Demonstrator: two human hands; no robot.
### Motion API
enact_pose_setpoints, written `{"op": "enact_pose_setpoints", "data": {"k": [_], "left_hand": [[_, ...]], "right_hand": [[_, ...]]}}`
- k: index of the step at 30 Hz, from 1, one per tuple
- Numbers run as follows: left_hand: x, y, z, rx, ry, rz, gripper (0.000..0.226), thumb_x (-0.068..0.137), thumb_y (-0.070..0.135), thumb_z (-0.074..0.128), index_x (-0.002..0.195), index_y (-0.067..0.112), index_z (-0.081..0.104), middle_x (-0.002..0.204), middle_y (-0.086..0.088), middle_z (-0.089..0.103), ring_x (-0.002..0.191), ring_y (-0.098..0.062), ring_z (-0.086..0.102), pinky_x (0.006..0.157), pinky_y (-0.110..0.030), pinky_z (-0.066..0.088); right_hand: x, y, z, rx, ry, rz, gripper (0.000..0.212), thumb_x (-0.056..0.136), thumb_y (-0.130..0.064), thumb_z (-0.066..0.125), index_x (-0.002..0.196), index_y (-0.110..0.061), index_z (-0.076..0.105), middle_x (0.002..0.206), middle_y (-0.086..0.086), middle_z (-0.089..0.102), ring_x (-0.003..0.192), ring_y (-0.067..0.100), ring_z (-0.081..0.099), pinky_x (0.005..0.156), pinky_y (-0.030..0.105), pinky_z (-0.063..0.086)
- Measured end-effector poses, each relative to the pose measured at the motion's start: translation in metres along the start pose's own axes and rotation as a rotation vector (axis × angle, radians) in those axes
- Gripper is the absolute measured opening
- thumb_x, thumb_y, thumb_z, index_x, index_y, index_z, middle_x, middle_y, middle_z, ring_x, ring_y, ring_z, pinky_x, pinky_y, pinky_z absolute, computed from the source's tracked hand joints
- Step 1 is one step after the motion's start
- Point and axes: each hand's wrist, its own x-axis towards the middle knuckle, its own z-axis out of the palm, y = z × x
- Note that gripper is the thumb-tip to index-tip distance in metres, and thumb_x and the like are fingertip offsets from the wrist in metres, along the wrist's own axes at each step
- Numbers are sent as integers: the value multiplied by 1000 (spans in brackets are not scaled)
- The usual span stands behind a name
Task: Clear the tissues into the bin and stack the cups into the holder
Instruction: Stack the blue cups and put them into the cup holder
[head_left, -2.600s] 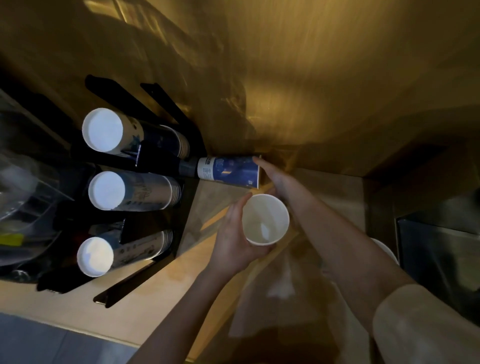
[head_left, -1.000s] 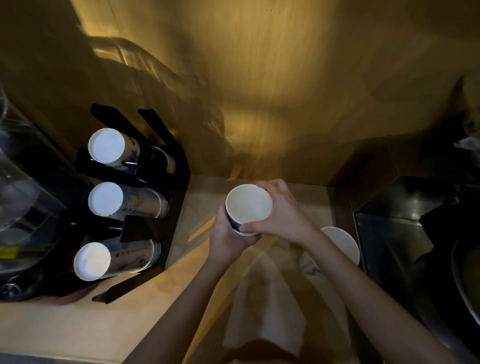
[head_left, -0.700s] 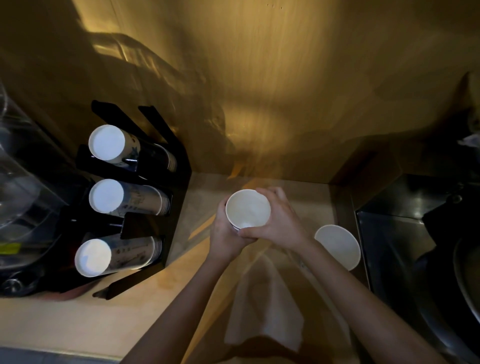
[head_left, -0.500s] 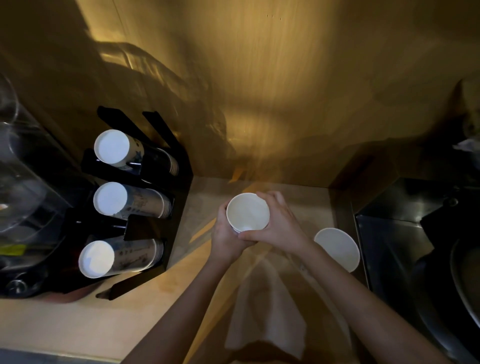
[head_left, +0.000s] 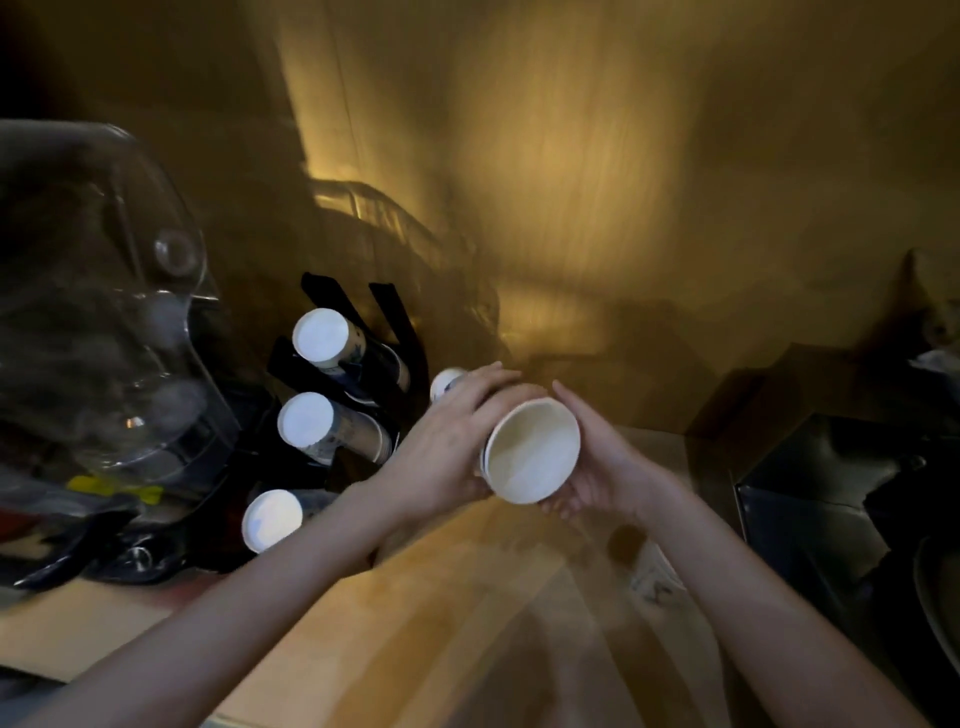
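Cups (head_left: 532, 449) lifted toward holder (head_left: 363, 415); left hand (head_left: 441, 447), right hand (head_left: 597, 478) gripping stack.

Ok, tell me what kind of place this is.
Probably a drinks or pantry counter: a black cup holder with rows of paper cups, a clear glass vessel beside it, and a wooden countertop.

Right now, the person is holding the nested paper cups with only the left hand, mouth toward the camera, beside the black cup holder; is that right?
Not quite: both hands hold them. In the head view the left hand and right hand each grip the nested paper cups, mouth toward the camera, beside the black cup holder.
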Motion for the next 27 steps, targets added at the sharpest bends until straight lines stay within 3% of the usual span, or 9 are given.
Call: {"op": "enact_pose_setpoints", "data": {"k": [4, 8, 10, 13, 15, 18, 21, 24, 27], "left_hand": [[-22, 4, -36, 420, 67, 205, 46, 89, 27, 45, 135, 28, 36, 146, -14, 37, 134, -27, 33, 108, -38, 29], [-44, -7, -66, 670, 116, 231, 48, 87, 22, 39, 134, 31, 32, 142, -12, 46, 132, -28, 41, 105, -46, 33], [-54, -12, -78, 615, 118, 171, 49, 85, 16, 40, 133, 28, 37, 141, -12, 46, 134, -28, 33, 105, -45, 33], [-65, -16, -93, 444, 184, 72, 52, 78, 5, 37, 127, 16, 50, 138, -15, 48, 131, -25, 32, 107, -39, 33], [-67, -19, -103, 286, 279, -11, 53, 74, 0, 40, 125, 10, 51, 136, -15, 48, 129, -23, 36, 108, -34, 35], [-64, -28, -125, 107, 471, -150, 45, 77, 8, 53, 122, 12, 50, 132, -8, 47, 124, -13, 41, 106, -21, 33], [-53, -40, -149, 60, 667, -209, 47, 76, 29, 61, 121, 17, 50, 125, 0, 50, 118, -6, 45, 101, -16, 37], [-39, -51, -167, 14, 768, -322, 67, 69, 40, 72, 126, 21, 41, 126, 4, 50, 115, -8, 48, 96, -27, 45], [-27, -60, -176, -34, 766, -440, 90, 61, 46, 78, 135, 22, 31, 135, -1, 49, 119, -10, 48, 98, -34, 45]], "right_hand": [[2, -16, 26, -58, -153, -222, 65, 66, -73, 53, 96, -18, 71, 76, 13, 72, 57, 25, 67, 44, 27, 52], [15, -33, 54, -137, -69, -407, 50, 69, -66, 59, 103, -30, 69, 103, 8, 73, 87, 23, 70, 68, 38, 57], [21, -41, 67, -207, 10, -504, 53, 64, -69, 62, 102, -32, 69, 107, 6, 72, 98, 23, 68, 82, 39, 55], [29, -51, 90, -285, 58, -676, 54, 66, -67, 61, 105, -30, 64, 100, -9, 74, 92, 9, 69, 70, 16, 53], [39, -59, 108, -308, 88, -781, 47, 69, -63, 60, 106, -33, 59, 97, -18, 73, 91, -1, 67, 69, 8, 49], [59, -69, 131, -335, 147, -899, 65, 68, -61, 66, 123, -31, 46, 112, -17, 65, 103, -3, 62, 80, 8, 48], [77, -78, 140, -436, 189, -958, 69, 66, -61, 68, 125, -49, 35, 119, -26, 58, 112, -5, 56, 91, 12, 46], [94, -84, 143, -496, 201, -943, 69, 63, -64, 69, 118, -64, 27, 128, -18, 52, 120, -2, 50, 99, 22, 44], [105, -83, 142, -519, 251, -951, 77, 62, -64, 68, 124, -54, 24, 133, -9, 47, 122, 3, 47, 97, 15, 39]]}}
